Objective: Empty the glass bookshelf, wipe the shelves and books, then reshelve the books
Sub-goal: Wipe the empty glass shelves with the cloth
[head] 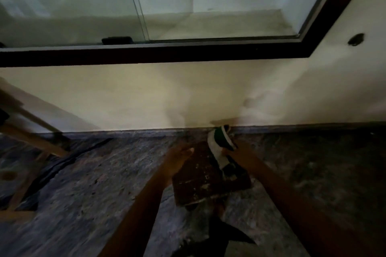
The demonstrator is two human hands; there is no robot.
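Note:
A worn dark brown book [205, 179] with pale scuffs is held low over the stone floor. My left hand [177, 157] holds its left edge, thumb lying on the cover. My right hand [240, 155] grips a white and green cloth [219, 146] bunched on the book's upper right corner. Above, the glass bookshelf [208, 25] with a dark frame [167, 52] shows a bare dusty shelf behind sliding glass panes. The picture is blurred.
A cream wall [146, 94] runs under the bookshelf down to a dark skirting. Wooden legs of a piece of furniture [31, 131] stand at the left. A small black handle [117, 40] sits on the shelf's lower rail. A dark hole [356, 39] marks the wall at right.

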